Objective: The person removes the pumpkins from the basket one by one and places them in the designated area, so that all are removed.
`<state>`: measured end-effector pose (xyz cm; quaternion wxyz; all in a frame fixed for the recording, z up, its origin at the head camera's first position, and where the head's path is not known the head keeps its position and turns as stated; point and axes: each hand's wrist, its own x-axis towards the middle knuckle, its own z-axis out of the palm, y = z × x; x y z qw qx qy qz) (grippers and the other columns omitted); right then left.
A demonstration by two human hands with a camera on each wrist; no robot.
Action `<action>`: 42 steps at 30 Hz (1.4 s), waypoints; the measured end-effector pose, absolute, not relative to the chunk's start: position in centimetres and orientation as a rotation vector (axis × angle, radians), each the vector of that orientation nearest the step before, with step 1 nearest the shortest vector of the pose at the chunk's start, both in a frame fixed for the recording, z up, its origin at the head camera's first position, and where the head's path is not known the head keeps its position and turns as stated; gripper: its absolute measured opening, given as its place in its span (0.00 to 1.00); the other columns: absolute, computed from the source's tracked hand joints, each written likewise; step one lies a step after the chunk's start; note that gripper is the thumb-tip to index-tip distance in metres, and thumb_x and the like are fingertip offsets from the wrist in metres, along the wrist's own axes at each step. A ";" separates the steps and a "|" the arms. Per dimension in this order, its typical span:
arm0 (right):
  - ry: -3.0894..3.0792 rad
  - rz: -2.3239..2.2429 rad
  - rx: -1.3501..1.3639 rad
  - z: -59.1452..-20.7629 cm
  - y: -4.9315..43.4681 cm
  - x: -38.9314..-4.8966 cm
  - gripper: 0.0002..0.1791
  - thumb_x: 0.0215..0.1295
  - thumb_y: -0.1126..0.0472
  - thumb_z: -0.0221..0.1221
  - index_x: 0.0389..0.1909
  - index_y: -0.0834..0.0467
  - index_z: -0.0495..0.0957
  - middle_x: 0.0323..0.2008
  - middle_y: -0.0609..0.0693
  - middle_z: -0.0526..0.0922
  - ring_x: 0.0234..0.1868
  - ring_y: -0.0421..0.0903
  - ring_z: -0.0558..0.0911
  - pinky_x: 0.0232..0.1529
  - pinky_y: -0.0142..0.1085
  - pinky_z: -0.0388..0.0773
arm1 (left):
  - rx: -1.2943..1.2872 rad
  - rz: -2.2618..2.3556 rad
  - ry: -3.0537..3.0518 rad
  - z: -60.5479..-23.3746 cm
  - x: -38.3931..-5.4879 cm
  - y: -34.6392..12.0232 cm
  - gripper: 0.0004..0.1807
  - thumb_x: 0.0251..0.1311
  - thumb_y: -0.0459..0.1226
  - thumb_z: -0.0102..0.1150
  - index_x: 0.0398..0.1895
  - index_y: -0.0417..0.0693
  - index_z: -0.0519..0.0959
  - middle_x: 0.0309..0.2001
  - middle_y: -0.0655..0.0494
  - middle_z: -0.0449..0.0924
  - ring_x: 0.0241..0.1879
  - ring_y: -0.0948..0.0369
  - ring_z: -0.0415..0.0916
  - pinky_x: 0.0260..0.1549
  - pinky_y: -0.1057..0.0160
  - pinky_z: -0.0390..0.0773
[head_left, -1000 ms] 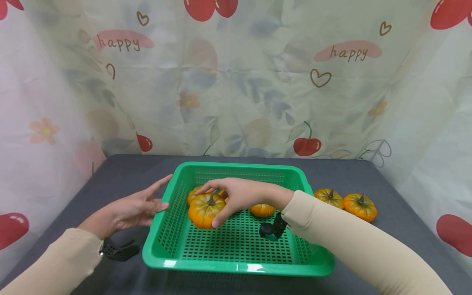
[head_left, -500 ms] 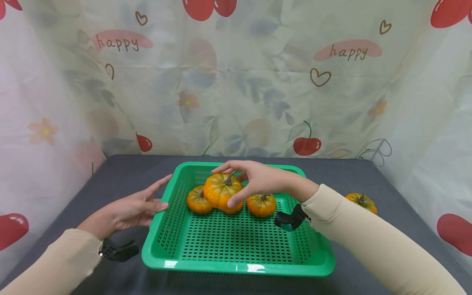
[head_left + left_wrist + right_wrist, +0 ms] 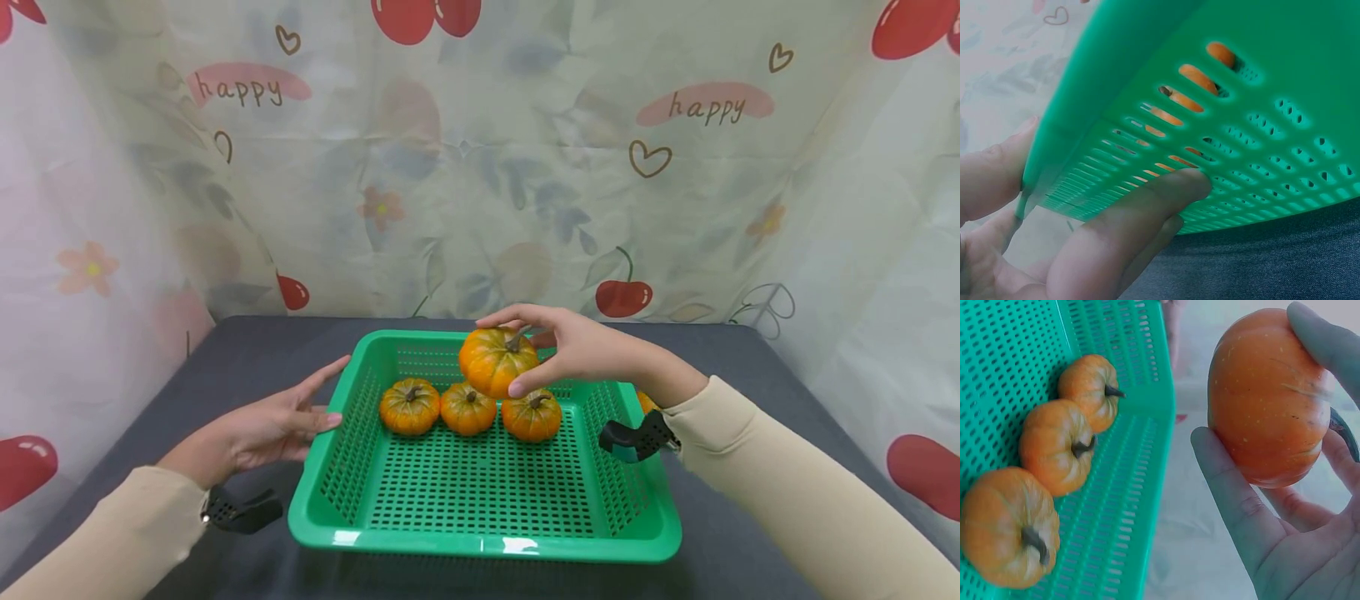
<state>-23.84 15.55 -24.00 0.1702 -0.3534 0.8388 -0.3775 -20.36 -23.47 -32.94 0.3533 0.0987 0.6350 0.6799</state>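
My right hand (image 3: 585, 342) grips a small orange pumpkin (image 3: 495, 362) between thumb and fingers, its stem toward the palm. It is raised above the back part of a green plastic basket (image 3: 480, 546). In the basket, a left pumpkin (image 3: 409, 408), a middle pumpkin (image 3: 468, 410) and a right pumpkin (image 3: 531, 417) sit in a row. The held one partly overlaps the right one in the head view. My left hand (image 3: 273, 425) touches the basket's left rim from outside. In the left wrist view, a fingertip (image 3: 1191, 182) lies against the slotted outer wall (image 3: 1297, 69).
Behind my right wrist, a bit of orange pumpkin (image 3: 646, 402) shows on the dark table (image 3: 277, 342) beyond the basket's right side. Printed cloth (image 3: 465, 167) encloses the table at the back and sides. Each wrist wears a black strap device (image 3: 637, 437).
My right hand has carried the gripped pumpkin up and to the right, from low inside the basket's left part. The other pumpkins in the row now show fully. My left hand and the basket stay put.
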 end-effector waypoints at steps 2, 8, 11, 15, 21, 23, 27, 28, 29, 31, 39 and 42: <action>2.400 -1.085 -0.979 -23.9 16.3 -23.9 0.39 0.52 0.49 0.72 0.66 0.38 0.68 0.64 0.40 0.68 0.64 0.47 0.69 0.68 0.51 0.65 | 0.257 1.757 1.643 -33.0 -20.3 -23.5 0.51 0.70 0.32 0.51 0.75 0.75 0.26 0.73 0.29 0.47 0.56 0.44 0.77 0.52 0.41 0.77; 2.433 -1.150 -0.949 -23.6 18.5 -23.8 0.40 0.53 0.53 0.72 0.67 0.40 0.67 0.66 0.42 0.67 0.66 0.52 0.69 0.68 0.55 0.64 | 0.251 1.759 1.645 -33.0 -20.3 -23.4 0.51 0.70 0.33 0.51 0.75 0.74 0.26 0.73 0.29 0.46 0.56 0.44 0.77 0.52 0.40 0.77; 2.447 -1.191 -0.916 -23.5 19.7 -23.8 0.40 0.53 0.55 0.72 0.67 0.40 0.66 0.66 0.43 0.66 0.66 0.53 0.70 0.66 0.53 0.68 | 0.248 1.760 1.650 -33.0 -20.3 -23.4 0.51 0.70 0.33 0.51 0.75 0.74 0.26 0.73 0.29 0.46 0.56 0.44 0.77 0.52 0.40 0.77; 2.483 -1.222 -0.886 -23.4 21.3 -23.9 0.41 0.54 0.57 0.71 0.69 0.43 0.65 0.66 0.46 0.66 0.62 0.54 0.74 0.57 0.48 0.77 | 0.246 1.764 1.647 -33.0 -20.3 -23.5 0.51 0.70 0.33 0.51 0.75 0.75 0.26 0.73 0.29 0.46 0.56 0.44 0.77 0.52 0.40 0.76; 2.597 -1.226 -0.873 -23.9 23.4 -23.9 0.38 0.58 0.59 0.69 0.69 0.47 0.65 0.65 0.49 0.64 0.62 0.54 0.72 0.55 0.45 0.77 | 0.250 1.767 1.646 -33.0 -20.3 -23.5 0.51 0.70 0.32 0.51 0.75 0.75 0.26 0.73 0.29 0.47 0.56 0.44 0.77 0.52 0.40 0.77; 2.610 -1.232 -0.850 -24.2 24.1 -23.8 0.38 0.59 0.60 0.68 0.69 0.48 0.65 0.67 0.49 0.61 0.64 0.55 0.69 0.57 0.47 0.76 | 0.249 1.768 1.646 -33.0 -20.3 -23.5 0.51 0.70 0.32 0.51 0.75 0.75 0.26 0.73 0.29 0.47 0.56 0.44 0.77 0.52 0.40 0.77; 2.627 -1.240 -0.767 -25.1 25.4 -23.4 0.38 0.60 0.58 0.67 0.71 0.48 0.62 0.71 0.51 0.58 0.68 0.60 0.65 0.56 0.49 0.77 | 0.251 1.767 1.645 -33.0 -20.3 -23.5 0.51 0.70 0.33 0.51 0.75 0.75 0.26 0.73 0.29 0.46 0.56 0.44 0.77 0.52 0.40 0.77; 2.634 -1.243 -0.751 -25.4 25.8 -23.3 0.39 0.60 0.58 0.67 0.71 0.47 0.62 0.71 0.52 0.57 0.68 0.62 0.65 0.56 0.50 0.78 | 0.253 1.766 1.644 -33.0 -20.3 -23.5 0.51 0.70 0.33 0.51 0.75 0.75 0.26 0.73 0.29 0.46 0.56 0.44 0.77 0.52 0.41 0.77; 2.647 -1.246 -0.739 -25.6 26.1 -23.1 0.39 0.60 0.58 0.67 0.71 0.47 0.62 0.71 0.53 0.57 0.67 0.62 0.66 0.55 0.46 0.78 | 0.253 1.765 1.644 -33.0 -20.3 -23.5 0.51 0.70 0.32 0.51 0.75 0.75 0.26 0.73 0.29 0.46 0.56 0.44 0.77 0.52 0.41 0.77; 2.684 -1.245 -0.713 -25.9 26.9 -22.9 0.39 0.61 0.57 0.66 0.71 0.46 0.61 0.71 0.52 0.58 0.67 0.60 0.66 0.56 0.38 0.78 | 0.256 1.763 1.646 -33.0 -20.3 -23.4 0.51 0.70 0.33 0.51 0.75 0.75 0.26 0.73 0.29 0.47 0.56 0.43 0.77 0.52 0.40 0.77; 2.820 -1.278 -0.605 -27.0 29.8 -22.4 0.38 0.63 0.58 0.64 0.72 0.44 0.60 0.70 0.52 0.60 0.63 0.49 0.67 0.50 0.21 0.71 | 0.254 1.758 1.655 -33.0 -20.3 -23.4 0.51 0.69 0.33 0.52 0.75 0.75 0.26 0.73 0.29 0.47 0.56 0.44 0.77 0.51 0.40 0.77; 2.852 -1.317 -0.526 -27.3 30.8 -22.2 0.37 0.63 0.58 0.64 0.72 0.43 0.60 0.70 0.50 0.59 0.62 0.43 0.66 0.49 0.15 0.68 | 0.251 1.758 1.657 -33.0 -20.3 -23.4 0.51 0.69 0.33 0.52 0.75 0.75 0.26 0.72 0.29 0.48 0.56 0.44 0.77 0.51 0.40 0.77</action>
